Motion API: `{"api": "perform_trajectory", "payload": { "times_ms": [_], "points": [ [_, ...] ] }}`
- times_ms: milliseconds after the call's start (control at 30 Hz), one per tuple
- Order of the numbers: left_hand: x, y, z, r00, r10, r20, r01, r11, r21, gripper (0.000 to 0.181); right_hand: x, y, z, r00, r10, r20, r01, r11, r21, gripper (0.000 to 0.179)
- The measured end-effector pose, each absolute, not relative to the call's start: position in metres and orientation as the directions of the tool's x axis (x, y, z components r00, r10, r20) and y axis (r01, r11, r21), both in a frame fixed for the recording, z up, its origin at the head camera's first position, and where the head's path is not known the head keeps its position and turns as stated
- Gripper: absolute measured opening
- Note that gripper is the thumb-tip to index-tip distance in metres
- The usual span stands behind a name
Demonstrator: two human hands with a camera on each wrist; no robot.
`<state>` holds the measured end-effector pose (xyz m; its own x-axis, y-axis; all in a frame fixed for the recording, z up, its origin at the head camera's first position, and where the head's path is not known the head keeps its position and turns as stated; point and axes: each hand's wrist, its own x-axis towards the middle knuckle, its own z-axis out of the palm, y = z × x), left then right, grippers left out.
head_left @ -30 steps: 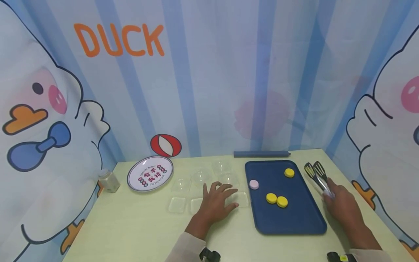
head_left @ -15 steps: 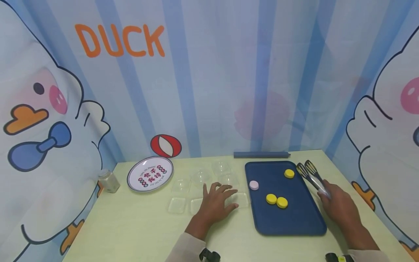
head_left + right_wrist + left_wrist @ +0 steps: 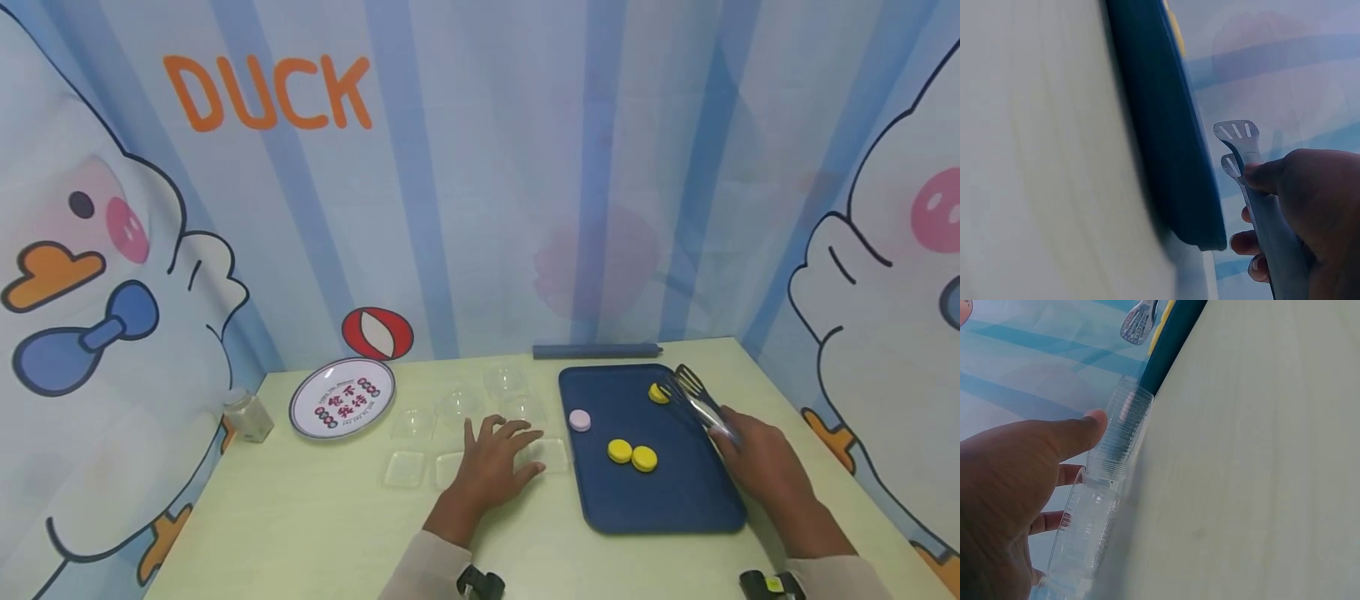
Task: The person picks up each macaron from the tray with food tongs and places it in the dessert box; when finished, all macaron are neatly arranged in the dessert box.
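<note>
My right hand (image 3: 768, 462) grips a pair of silver slotted tongs (image 3: 702, 408), with the thumb along one arm in the right wrist view. The tongs' two heads stand apart over the far right of the navy tray (image 3: 675, 508), partly covering a yellow macaron (image 3: 657, 393). Two more yellow macarons (image 3: 644, 459) sit side by side mid-tray, and a pink macaron (image 3: 580, 421) lies by its left edge. My left hand (image 3: 491, 475) is spread among clear plastic boxes (image 3: 547, 456). In the left wrist view its fingers reach behind a clear box (image 3: 1088, 525), thumb extended.
Clear domed lids (image 3: 460, 403) stand behind the boxes. A white plate (image 3: 342, 398) with red characters lies at the back left, beside a small jar (image 3: 249, 415). A dark blue roll (image 3: 596, 352) runs along the table's back edge, against the curtain.
My right hand has moved left with the tongs, from beside the tray to over its far right macaron. The left hand stays in place.
</note>
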<state>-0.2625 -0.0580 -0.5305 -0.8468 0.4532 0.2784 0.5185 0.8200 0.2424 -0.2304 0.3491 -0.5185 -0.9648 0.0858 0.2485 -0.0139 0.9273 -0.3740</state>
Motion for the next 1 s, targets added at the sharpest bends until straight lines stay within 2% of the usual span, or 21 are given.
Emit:
{"api": "perform_trajectory", "payload": {
  "times_ms": [400, 1000],
  "points": [
    [-0.263, -0.058, -0.531, -0.841, 0.459, 0.286, 0.526, 0.817, 0.237, 0.047, -0.239, 0.349, -0.509, -0.981, 0.049, 0.187, -0.018, 0.939, -0.344, 0.052],
    [-0.264, -0.058, -0.531, -0.849, 0.455, 0.27, 0.518, 0.82, 0.246, 0.047, -0.247, 0.348, -0.508, -0.984, 0.026, 0.177, -0.035, 0.941, -0.337, 0.048]
  ]
}}
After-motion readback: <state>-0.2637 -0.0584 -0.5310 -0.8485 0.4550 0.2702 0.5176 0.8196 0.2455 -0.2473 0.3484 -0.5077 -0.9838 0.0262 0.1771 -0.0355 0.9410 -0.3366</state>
